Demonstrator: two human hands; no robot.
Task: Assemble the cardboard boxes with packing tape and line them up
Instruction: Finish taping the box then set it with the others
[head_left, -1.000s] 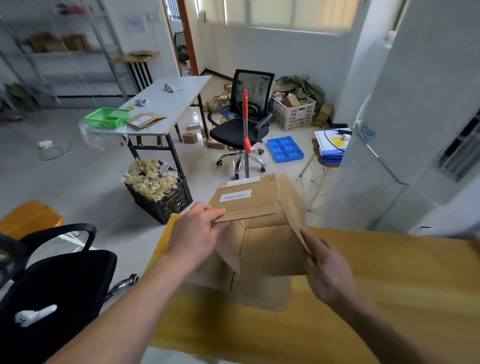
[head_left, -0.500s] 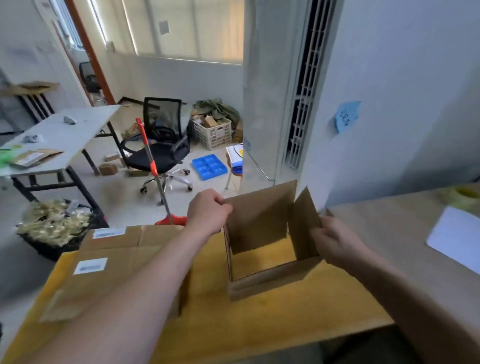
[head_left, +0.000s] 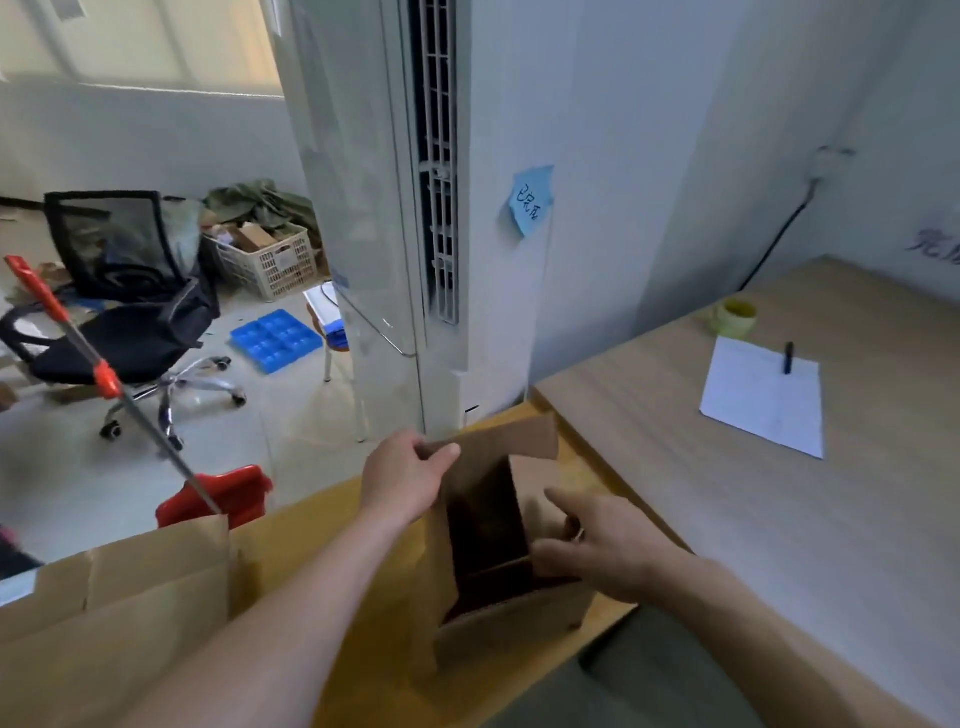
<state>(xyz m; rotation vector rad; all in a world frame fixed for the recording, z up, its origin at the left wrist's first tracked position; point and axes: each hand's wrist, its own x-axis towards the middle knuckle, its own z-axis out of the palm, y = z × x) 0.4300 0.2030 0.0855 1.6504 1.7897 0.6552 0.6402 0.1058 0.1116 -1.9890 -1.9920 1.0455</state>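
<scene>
A small brown cardboard box (head_left: 514, 618) stands open-topped on the yellow table (head_left: 311, 535), its dark inside showing. My left hand (head_left: 405, 475) pinches the top edge of its far flap. My right hand (head_left: 597, 551) lies against the box's right side, forefinger stretched out, the other fingers bent around a side flap. A stack of flat cardboard (head_left: 104, 639) lies at the left of the table. A roll of yellowish tape (head_left: 733, 318) sits far right on the pale desk.
A pale wooden desk (head_left: 753, 509) adjoins on the right with a white paper sheet (head_left: 763, 397) and a black pen (head_left: 788, 357). A tall white air-conditioner unit (head_left: 395, 218) stands just behind the box. On the floor are a red dustpan (head_left: 218, 496), an office chair (head_left: 119, 312) and a blue tray (head_left: 275, 340).
The view has swung right. The box has been opened up from flat and now stands upright with both hands still at its flaps; my right hand has shifted onto the side flap.
</scene>
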